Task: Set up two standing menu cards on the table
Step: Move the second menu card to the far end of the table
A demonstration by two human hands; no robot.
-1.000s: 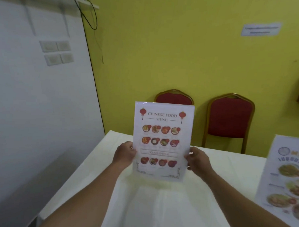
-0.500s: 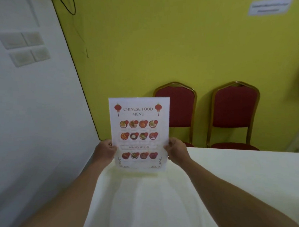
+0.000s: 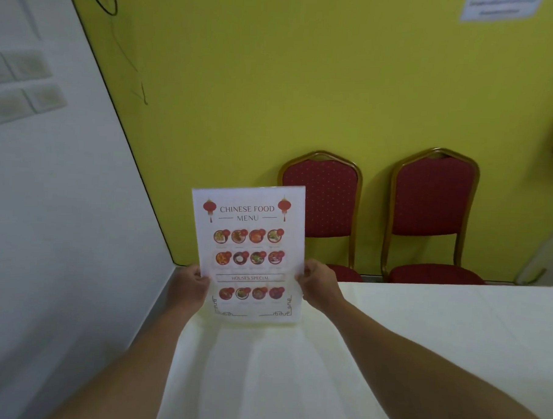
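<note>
A white "Chinese Food Menu" card in a clear stand is upright near the far left corner of the table, which has a white cloth. Its bottom edge is at the cloth; I cannot tell whether it rests there. My left hand grips its left edge and my right hand grips its right edge, both near the lower half. The second menu card is out of view.
Two red padded chairs, one just behind the card and one to its right, stand against the yellow wall beyond the table's far edge. A white wall runs close along the table's left side.
My view has swung left and the second menu card at the right has left the frame. The card in my hands has moved toward the table's far left corner and lower.
</note>
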